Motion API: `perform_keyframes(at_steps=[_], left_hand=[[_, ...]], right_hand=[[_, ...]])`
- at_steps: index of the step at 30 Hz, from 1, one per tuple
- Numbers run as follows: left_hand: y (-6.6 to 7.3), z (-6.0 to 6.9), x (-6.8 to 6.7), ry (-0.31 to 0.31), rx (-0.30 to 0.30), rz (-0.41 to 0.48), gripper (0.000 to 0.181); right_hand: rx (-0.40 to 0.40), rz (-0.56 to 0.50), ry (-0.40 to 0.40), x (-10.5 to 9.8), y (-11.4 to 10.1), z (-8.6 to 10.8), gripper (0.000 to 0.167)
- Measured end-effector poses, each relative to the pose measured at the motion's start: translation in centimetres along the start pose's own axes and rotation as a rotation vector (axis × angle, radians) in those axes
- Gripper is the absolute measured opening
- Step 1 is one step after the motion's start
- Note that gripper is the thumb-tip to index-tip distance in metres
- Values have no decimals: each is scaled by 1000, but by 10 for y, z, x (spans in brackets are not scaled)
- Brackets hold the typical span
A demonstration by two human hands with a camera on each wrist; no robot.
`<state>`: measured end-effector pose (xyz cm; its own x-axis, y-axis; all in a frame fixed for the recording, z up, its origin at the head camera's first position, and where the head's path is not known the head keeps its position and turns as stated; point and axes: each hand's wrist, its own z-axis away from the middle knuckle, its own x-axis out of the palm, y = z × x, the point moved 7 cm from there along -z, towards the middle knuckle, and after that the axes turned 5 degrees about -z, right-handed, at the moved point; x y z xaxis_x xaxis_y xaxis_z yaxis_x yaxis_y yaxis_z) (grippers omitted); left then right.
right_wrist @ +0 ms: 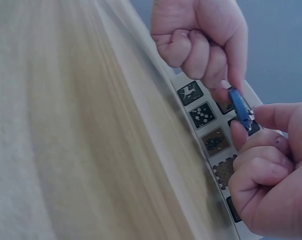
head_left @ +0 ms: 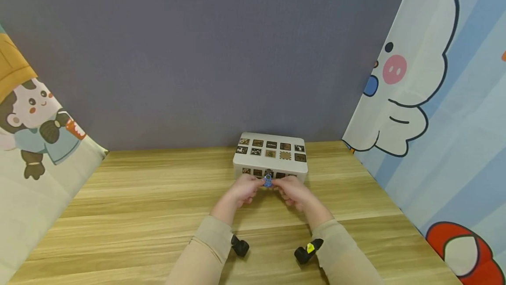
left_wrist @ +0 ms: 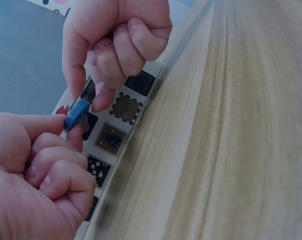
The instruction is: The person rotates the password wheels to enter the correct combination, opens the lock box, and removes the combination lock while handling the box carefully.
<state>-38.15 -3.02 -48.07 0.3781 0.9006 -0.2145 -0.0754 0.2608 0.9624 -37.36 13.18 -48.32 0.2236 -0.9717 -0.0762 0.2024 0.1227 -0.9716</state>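
Note:
A small flat blue piece [head_left: 268, 180] with shiny metal bits is between both hands, close to the front side of a white box [head_left: 270, 162]. Its exact kind cannot be made out. My left hand [head_left: 246, 188] pinches it from the left with thumb and index finger, the other fingers curled in. From the other side, my right hand [head_left: 291, 189] pinches it in the same way. In the left wrist view the blue piece [left_wrist: 77, 115] stands on edge between the fingertips. The right wrist view shows its thin blue rim [right_wrist: 239, 107], and the fingers hide part of it.
The white box has rows of dark and brown picture squares and stands at the back of the wood-grain table [head_left: 158, 214]. A grey panel [head_left: 217, 56] rises behind it. Cartoon-printed curtains [head_left: 462, 144] hang at both sides.

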Motion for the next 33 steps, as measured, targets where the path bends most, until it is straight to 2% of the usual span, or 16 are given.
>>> perform_keyframes(at_steps=[5,17,33], left_hand=[[0,0,0,3,-1,0,29],[-1,1,1,-6,-14,-11,28],[0,1,3,-15,-13,-9,21]], right_hand=[[3,-7,25,-8,-2,1,36],[-17,28,14,-15,-7,3,32],[-9,-24,-33,-3,2,-2,27]])
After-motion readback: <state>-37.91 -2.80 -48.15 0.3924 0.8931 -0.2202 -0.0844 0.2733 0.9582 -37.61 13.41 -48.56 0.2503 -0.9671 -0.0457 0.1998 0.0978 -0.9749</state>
